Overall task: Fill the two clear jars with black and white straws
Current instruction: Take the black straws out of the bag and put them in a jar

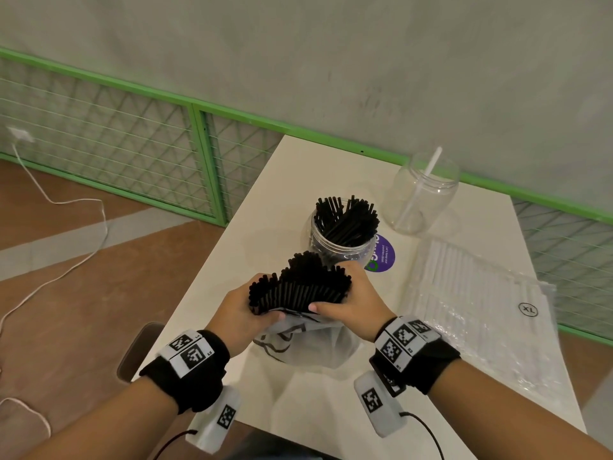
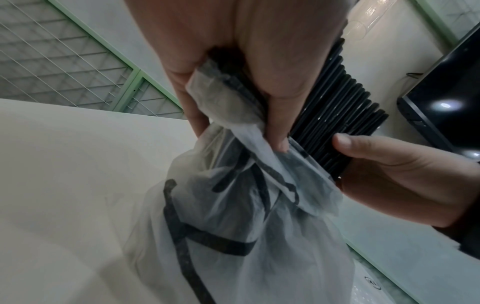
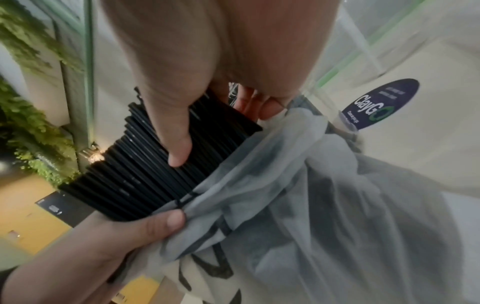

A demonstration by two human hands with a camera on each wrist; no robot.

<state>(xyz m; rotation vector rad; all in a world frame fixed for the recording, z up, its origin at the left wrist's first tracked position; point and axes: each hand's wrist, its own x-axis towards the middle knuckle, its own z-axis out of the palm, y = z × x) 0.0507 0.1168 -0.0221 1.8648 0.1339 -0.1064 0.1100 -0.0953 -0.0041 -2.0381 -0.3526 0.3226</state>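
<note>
Black straws [image 1: 300,288] are half out of the thin plastic bag [image 1: 308,346], both hands clamped around the bundle: left hand [image 1: 237,312], right hand [image 1: 356,302]. Loose grip and they'd fan out over the table [image 1: 265,200], short of the near jar [image 1: 341,242].

- We read "ClayGo" on the round purple sticker [image 3: 379,105] stuck to the table, just right of the near jar.
- We read "XL", circled, on the clear plastic packet [image 1: 528,309] at the right.
</note>
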